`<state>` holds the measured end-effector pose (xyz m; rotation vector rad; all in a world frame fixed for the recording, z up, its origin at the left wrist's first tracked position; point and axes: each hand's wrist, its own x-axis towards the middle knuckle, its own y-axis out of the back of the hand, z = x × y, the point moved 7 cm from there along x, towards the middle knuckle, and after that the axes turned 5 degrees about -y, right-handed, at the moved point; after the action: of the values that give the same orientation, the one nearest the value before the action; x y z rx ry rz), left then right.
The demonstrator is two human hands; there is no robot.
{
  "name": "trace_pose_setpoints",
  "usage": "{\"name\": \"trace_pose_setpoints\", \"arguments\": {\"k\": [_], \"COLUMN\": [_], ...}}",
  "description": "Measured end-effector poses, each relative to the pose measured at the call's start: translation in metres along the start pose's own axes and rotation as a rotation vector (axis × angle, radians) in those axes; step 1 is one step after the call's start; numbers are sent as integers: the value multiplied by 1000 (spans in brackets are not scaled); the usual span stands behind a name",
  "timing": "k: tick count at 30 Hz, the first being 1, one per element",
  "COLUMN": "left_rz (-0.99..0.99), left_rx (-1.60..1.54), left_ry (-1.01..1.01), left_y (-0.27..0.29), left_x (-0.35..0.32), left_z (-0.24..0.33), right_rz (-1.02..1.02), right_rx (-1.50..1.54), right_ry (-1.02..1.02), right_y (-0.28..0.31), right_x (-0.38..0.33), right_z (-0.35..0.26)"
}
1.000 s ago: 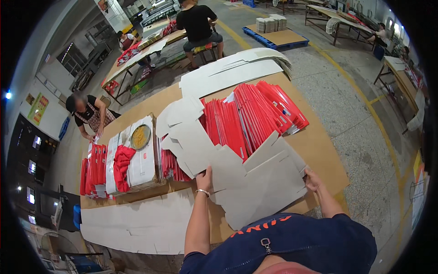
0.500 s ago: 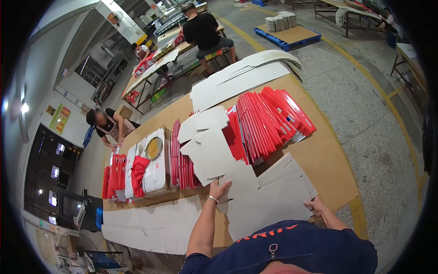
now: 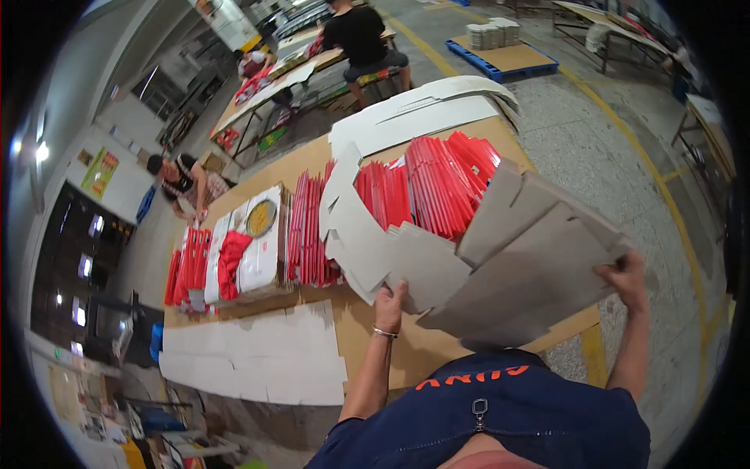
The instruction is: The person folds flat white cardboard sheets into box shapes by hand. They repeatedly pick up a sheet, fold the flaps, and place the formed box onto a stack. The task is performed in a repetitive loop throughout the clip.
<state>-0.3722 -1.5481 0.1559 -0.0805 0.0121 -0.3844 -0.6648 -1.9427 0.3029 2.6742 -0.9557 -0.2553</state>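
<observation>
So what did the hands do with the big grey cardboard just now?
Both hands lifted the grey cardboard sheet off the table. It lay flat before and now tilts up. The right hand raised its far corner, and the left hand holds the near edge. The red packs stayed where they were.

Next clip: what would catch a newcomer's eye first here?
A big flat grey cardboard blank, raised off the table at centre right, gripped by the left hand at its lower left edge and the right hand at its right edge. Behind it, rows of bright red flat pieces stand on edge across the brown table.
</observation>
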Motion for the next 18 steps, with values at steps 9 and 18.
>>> {"name": "trace_pose_setpoints", "arguments": {"k": [9, 18], "left_rz": [-222, -167], "left_rx": [-360, -536], "left_ry": [251, 148], "left_y": [-41, -101], "left_x": [-102, -146], "left_z": [-87, -56], "right_rz": [3, -118], "right_rx": [-124, -288], "right_ry": [-9, 315], "right_y": [48, 64], "right_x": [-64, -79], "right_z": [0, -46]}}
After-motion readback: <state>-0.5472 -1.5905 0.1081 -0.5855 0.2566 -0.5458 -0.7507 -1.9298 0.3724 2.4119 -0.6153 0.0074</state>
